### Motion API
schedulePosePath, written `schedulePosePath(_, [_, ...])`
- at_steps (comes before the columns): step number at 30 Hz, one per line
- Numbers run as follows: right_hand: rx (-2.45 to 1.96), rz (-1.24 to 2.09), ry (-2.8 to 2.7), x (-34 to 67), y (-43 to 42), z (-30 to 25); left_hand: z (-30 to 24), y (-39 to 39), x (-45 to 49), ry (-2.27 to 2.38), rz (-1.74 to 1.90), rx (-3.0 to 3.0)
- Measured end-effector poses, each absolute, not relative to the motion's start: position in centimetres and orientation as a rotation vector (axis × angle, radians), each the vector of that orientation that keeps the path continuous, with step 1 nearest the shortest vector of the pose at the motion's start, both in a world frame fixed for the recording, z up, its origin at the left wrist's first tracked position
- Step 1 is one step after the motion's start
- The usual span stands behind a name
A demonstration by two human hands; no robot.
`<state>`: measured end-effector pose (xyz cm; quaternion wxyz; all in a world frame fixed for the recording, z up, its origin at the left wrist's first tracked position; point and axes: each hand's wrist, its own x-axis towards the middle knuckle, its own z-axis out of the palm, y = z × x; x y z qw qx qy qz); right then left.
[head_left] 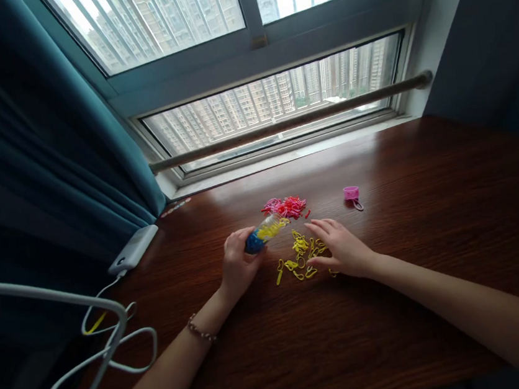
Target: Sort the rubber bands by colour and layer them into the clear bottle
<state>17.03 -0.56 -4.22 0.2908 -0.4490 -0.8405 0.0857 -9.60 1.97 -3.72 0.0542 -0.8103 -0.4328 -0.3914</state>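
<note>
My left hand (pixel 239 258) is wrapped round a small clear bottle (pixel 266 231), tilted with its mouth toward the right. Blue pieces fill its lower end and yellow ones lie toward the mouth. Over the table my right hand (pixel 341 249) has its fingers apart, just right of a loose spread of small yellow clips or bands (pixel 300 246). Whether a fingertip touches any of them I cannot tell. Behind the bottle lies a pile of pink and red pieces (pixel 286 207) of similar size. A pink cap with a loop (pixel 352 194) stands farther right.
A dark wooden table (pixel 260 363) runs back to a barred window. On its left side sits a white power bank (pixel 133 249) with a cable (pixel 115 329) looping toward me. A blue curtain (pixel 109 155) hangs along the left edge.
</note>
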Motion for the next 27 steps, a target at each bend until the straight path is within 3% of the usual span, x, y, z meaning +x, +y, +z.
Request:
schedulePosePath(10, [-0.808, 0.341, -2.385, 14.9, -0.7, -4.3, -3.9, 2.0, -9.3, -1.291, -1.013, -2.586])
schedulePosePath(27, [-0.981, 0.552, -1.645, 16.2, -1.2, -4.5, -3.9, 1.6, -9.2, -1.214, -0.869, -2.620])
